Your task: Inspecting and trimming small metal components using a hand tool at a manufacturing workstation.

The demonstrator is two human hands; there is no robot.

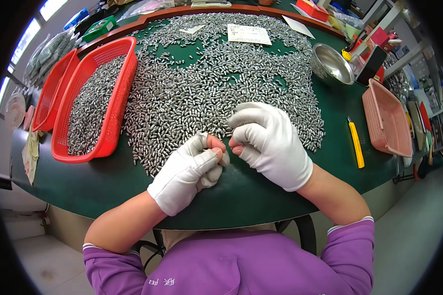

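A wide heap of small silver metal pieces [216, 83] covers the green table [108, 182]. Both my hands wear white gloves with bare fingertips. My left hand [189, 172] is curled at the heap's near edge, its thumb and fingers pinched together, apparently on a small metal piece. My right hand [268, 142] is curled just to its right, with the bare fingertips almost touching those of the left. Whether it pinches a piece is hidden.
A red mesh basket [123, 83] filled with the same metal pieces stands at the left, another red basket [51, 93] behind it. A steel bowl [332, 64], a pink basket [386, 120] and a yellow utility knife [355, 142] lie at the right. Paper slips [248, 33] rest on the far heap.
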